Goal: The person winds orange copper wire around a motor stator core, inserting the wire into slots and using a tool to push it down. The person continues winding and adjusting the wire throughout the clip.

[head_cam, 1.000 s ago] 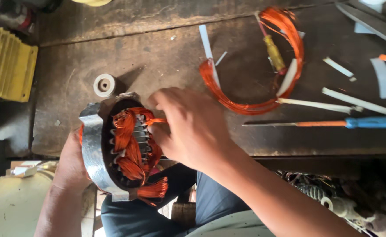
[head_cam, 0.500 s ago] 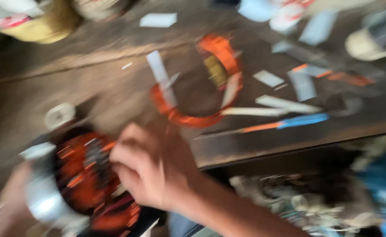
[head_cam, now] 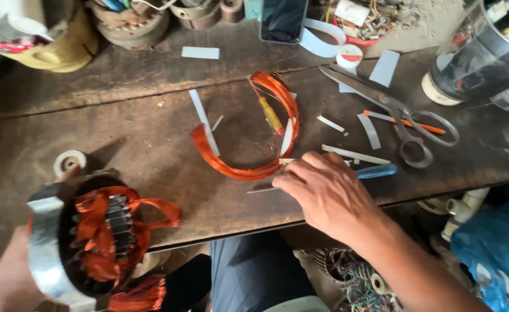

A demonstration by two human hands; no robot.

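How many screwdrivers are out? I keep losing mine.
2: a yellow-handled one lying inside the loose copper coil, and a blue-handled one under the right hand. Others may hide in the clutter.

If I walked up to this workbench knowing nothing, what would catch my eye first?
Probably the bright copper windings: the left hand holds a round metal motor stator stuffed with orange coils at the lower left. A loose coil of copper wire lies mid-bench, just above the right hand, which rests on a blue-handled screwdriver. Large scissors lie to the right.
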